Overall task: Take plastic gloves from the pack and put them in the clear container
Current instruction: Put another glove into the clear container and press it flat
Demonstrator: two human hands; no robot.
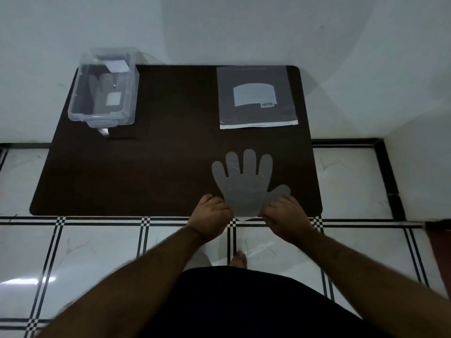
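Observation:
A translucent plastic glove [246,184] lies flat on the dark mat [146,167] near its front edge, fingers pointing away from me. My left hand [211,215] pinches the glove's cuff on the left side. My right hand [285,213] pinches the cuff on the right, below the glove's thumb. The grey pack of gloves [256,97] lies at the mat's far right. The clear container [105,91] stands open at the mat's far left corner, with at least one glove lying inside it.
The mat lies on a white tiled floor [97,252] with black lines, pushed against a white wall [219,28]. A black border strip [388,179] runs along the right. My foot [240,258] shows just below my hands.

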